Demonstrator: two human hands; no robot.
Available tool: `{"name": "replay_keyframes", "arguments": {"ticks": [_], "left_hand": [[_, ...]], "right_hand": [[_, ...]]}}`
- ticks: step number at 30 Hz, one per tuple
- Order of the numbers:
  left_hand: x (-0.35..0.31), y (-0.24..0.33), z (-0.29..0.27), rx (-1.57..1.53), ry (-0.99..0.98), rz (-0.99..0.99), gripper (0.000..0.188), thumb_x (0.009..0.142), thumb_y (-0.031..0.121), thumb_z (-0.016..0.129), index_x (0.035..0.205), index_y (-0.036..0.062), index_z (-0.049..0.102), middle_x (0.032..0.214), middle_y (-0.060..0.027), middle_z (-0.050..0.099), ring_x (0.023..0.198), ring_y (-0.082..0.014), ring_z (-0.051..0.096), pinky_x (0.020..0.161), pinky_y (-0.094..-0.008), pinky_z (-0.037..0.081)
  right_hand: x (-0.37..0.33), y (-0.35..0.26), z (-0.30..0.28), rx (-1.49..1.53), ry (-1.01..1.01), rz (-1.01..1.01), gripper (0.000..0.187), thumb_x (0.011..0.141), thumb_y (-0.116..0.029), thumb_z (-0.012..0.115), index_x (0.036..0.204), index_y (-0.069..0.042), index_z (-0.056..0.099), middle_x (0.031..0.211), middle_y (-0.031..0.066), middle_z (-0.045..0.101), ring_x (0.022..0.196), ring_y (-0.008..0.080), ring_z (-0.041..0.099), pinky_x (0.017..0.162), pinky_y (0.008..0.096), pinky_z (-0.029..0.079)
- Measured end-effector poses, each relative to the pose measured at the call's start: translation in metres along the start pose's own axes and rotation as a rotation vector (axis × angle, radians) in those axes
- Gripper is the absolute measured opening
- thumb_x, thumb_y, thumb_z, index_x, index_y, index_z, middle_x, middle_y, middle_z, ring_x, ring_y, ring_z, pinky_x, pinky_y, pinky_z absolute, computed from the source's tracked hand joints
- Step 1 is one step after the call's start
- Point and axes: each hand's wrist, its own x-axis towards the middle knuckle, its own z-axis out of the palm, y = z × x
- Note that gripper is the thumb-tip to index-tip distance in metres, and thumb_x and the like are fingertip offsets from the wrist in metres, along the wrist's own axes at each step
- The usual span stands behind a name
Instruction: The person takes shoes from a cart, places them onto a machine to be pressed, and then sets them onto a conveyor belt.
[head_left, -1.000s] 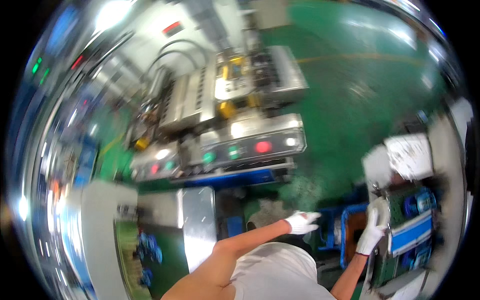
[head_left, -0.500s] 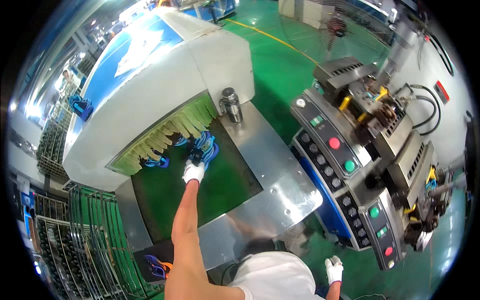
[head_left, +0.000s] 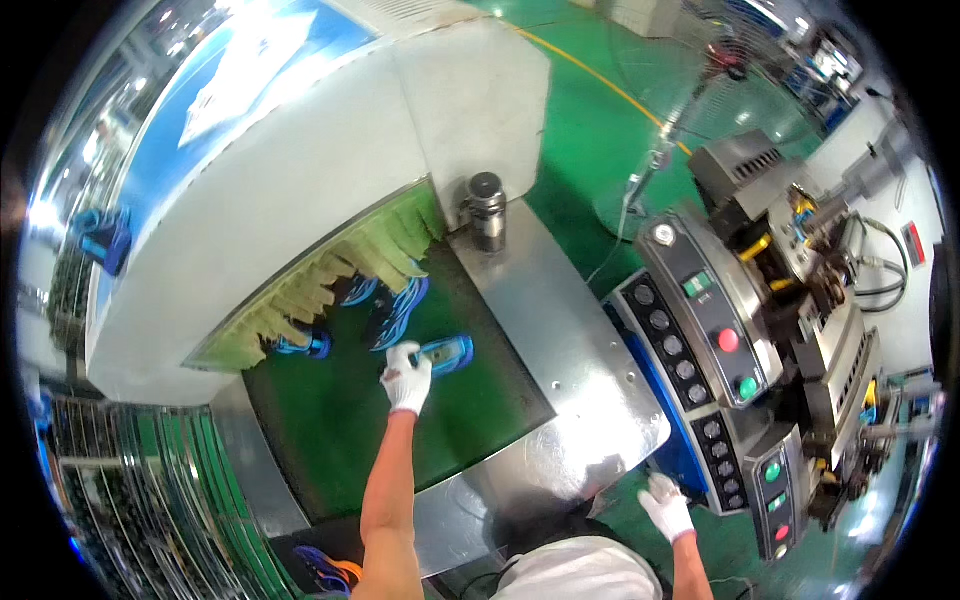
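Early days, seemingly: one blue shoe (head_left: 447, 355) is gripped by the left hand (head_left: 405, 382) over the green belt (head_left: 475, 415), with three others (head_left: 400, 312) left untouched by the far curtain (head_left: 330, 285) (right hand's (head_left: 666, 508) empty, fingers loosely open).

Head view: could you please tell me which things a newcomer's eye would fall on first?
Probably the white-gloved left hand comes first, at one end of a blue shoe over the green belt. Just beyond it, a ragged yellow-green curtain hangs with more blue shoes at its lower edge. At right, control panels stand out with red and green buttons.
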Motion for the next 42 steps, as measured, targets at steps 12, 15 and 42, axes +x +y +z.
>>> {"name": "replay_keyframes", "arguments": {"ticks": [12,15,42], "left_hand": [[-0.161,0.284,-0.090,-0.569,-0.601,0.592,0.020,0.077,0.010,0.083,0.091,0.0037,0.070,0.096,-0.0126,0.068,0.085,-0.0282,0.068,0.079,-0.0380,0.055],[-0.151,0.359,-0.111,-0.695,-0.782,0.458,0.036,0.081,0.002,0.078,0.114,0.0020,0.066,0.106,-0.0115,0.066,0.089,-0.0208,0.069,0.078,-0.0339,0.055],[-0.006,0.628,0.082,-0.813,-0.626,0.574,0.047,0.102,0.013,0.062,0.145,-0.0035,0.049,0.139,-0.0201,0.060,0.125,-0.0258,0.061,0.109,-0.0371,0.049]], "right_hand": [[0.026,-0.143,0.047,-0.427,-0.313,-0.672,0.035,0.079,-0.020,0.070,0.106,0.001,0.061,0.092,0.0251,0.069,0.084,0.0428,0.070,0.079,0.0461,0.055],[-0.010,-0.145,-0.029,-0.001,-0.274,-0.430,0.076,0.079,-0.053,0.079,0.124,0.005,0.059,0.100,0.0255,0.071,0.083,0.0285,0.069,0.076,0.0388,0.056],[-0.038,-0.085,-0.249,1.628,0.189,-0.360,0.046,0.086,-0.004,0.061,0.131,0.006,0.061,0.115,0.0147,0.072,0.098,0.0253,0.073,0.087,0.0391,0.061]]}}
